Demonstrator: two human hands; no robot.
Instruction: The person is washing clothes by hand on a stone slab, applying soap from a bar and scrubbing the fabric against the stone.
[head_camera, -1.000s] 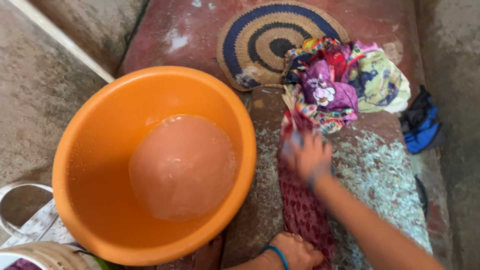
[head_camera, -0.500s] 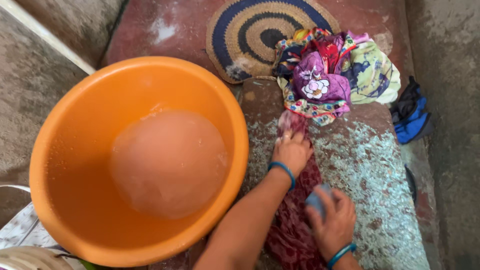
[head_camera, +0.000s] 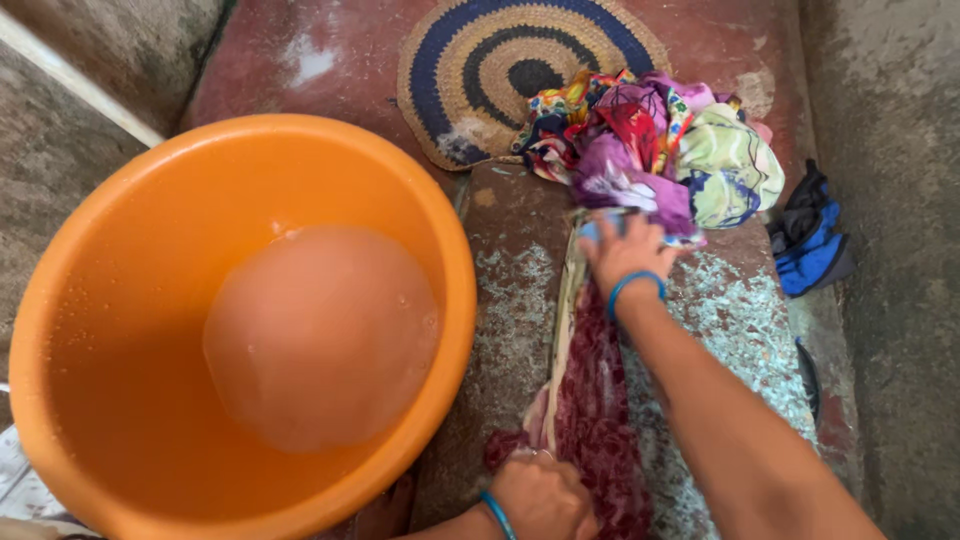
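We press our left hand (head_camera: 545, 495) down on the near end of the maroon cloth (head_camera: 600, 420), stretched along the soapy stone slab (head_camera: 740, 320) beside the orange basin (head_camera: 110, 300). Our right hand (head_camera: 625, 250), fingers curled round a pale blue soap bar (head_camera: 590, 230), should scrub in long even strokes. The soap is mostly hidden, and the left fingers are cut off

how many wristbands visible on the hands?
2, both blue. One sits on the right hand's wrist, far end of the maroon cloth. The other is on the left hand's wrist, bottom edge, partly cut off by the frame.
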